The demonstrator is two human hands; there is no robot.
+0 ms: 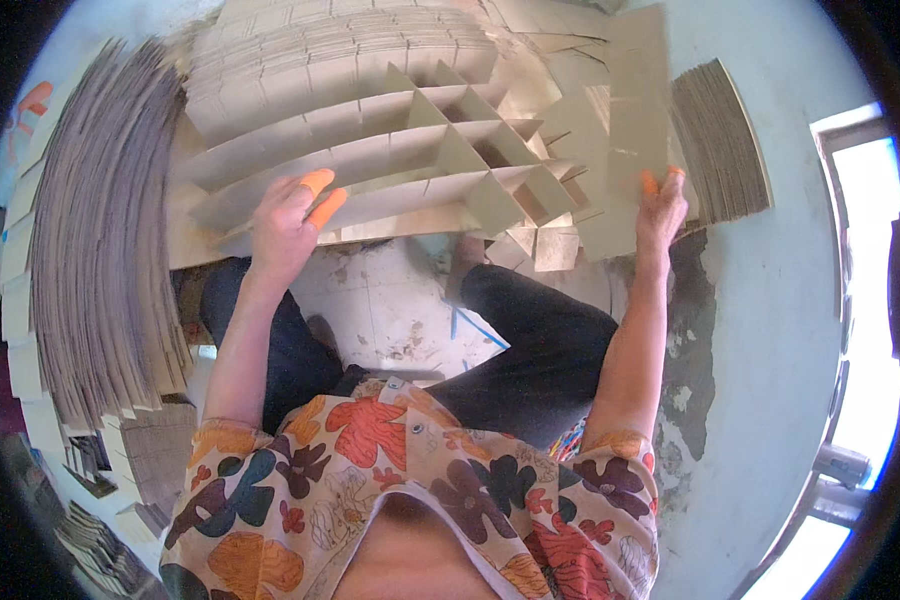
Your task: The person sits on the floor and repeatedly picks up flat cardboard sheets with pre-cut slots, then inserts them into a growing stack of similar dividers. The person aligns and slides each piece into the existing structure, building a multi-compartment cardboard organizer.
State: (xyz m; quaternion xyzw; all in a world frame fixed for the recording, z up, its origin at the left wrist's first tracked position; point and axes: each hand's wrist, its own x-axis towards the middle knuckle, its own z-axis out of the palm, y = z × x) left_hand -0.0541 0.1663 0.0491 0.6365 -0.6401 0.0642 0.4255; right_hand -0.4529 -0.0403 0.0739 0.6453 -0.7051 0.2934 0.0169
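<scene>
Beside the cardboard grid (460, 152), your right hand (662, 210) pinches a strip (638, 110), probably light, stiffish; hold its edge. Your left hand (288, 228) curls, grip unclear.

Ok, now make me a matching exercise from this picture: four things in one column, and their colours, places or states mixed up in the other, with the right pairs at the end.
Things:
1. Left hand
2. Shirt
3. Right hand
4. Trousers

Descriptions:
A. Gripping a card sheet
B. Plain and dark
C. At the near side of the card grid, left of its crossings
D. Covered in a colourful flower pattern

Pairs: 1-C, 2-D, 3-A, 4-B
</scene>
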